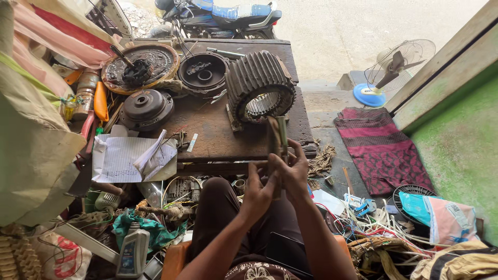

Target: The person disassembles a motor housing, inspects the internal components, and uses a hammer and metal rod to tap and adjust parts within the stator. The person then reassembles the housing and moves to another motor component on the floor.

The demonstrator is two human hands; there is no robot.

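My left hand (258, 191) and my right hand (294, 171) are raised together in front of me, both closed around a narrow folded strip of stiff paper-like sheet (278, 136) that stands upright between them. Just beyond the strip, on the dark wooden table (218, 135), stands a ribbed motor stator housing (258, 85) on its side, its open bore facing me. My knees and dark trousers are below the hands.
Round motor end covers (147, 107) (203, 72) and a rusty disc (140, 66) lie on the table's left, with crumpled white paper (132, 156). A fan (397, 70) and red cloth (381, 148) sit on the right floor. Wires (373, 223), a plastic bottle (133, 251) and clutter surround my seat.
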